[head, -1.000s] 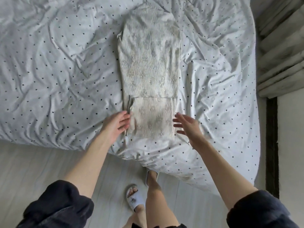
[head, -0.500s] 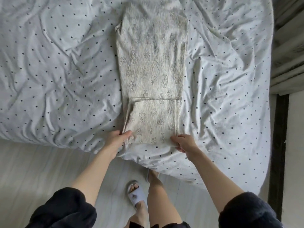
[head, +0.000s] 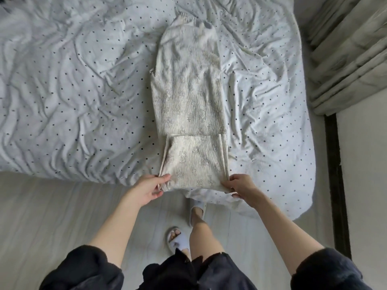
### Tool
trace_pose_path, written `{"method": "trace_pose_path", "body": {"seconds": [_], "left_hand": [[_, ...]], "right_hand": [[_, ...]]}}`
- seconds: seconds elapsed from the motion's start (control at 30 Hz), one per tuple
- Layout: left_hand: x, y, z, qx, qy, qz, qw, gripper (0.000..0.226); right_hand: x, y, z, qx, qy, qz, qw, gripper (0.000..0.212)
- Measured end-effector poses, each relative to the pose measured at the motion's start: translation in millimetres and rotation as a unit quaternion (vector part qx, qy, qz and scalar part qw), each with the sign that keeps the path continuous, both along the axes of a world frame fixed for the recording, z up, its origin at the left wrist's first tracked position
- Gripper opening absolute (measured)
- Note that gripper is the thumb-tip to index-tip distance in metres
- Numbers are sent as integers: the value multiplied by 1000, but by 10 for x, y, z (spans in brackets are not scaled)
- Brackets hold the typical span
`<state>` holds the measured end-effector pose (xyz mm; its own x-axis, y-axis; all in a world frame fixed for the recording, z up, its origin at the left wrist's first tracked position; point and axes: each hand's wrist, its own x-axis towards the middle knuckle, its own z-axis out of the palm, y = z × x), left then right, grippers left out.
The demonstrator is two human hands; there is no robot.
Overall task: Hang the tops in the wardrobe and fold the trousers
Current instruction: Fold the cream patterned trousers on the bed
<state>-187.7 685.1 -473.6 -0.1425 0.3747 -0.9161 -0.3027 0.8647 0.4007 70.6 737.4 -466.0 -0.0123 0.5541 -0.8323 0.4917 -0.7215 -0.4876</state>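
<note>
Bed (head: 83, 101) bears trousers (head: 188, 101); both hands pinch corners.

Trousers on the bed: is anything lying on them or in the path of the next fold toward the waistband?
Nothing visible does. Both hands, left and right, pinch the near corners of the trousers, which lie bare on the dotted sheet up to the waistband.

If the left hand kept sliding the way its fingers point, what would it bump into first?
The left hand pinches the near left corner of the trousers, fingers pointing right. It would likely just run along that folded near edge toward the right hand.
</note>
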Motion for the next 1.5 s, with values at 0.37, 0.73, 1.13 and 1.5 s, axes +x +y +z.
{"method": "trace_pose_path", "body": {"seconds": [0.37,0.73,1.13,1.5], "left_hand": [[-64,-45,322,-38,-73,-58,995,13],[-216,1172,355,83,34,44,995,34],[-64,1048,-665,38,32,40,998,62],[-92,1032,-694,38,2,183,982,13]], "right_hand": [[129,-74,272,-103,64,-25,992,9],[-208,1152,363,50,187,-197,961,22],[-255,1103,-750,-14,46,-76,996,27],[-322,1020,-806,4,18,-115,993,21]]}}
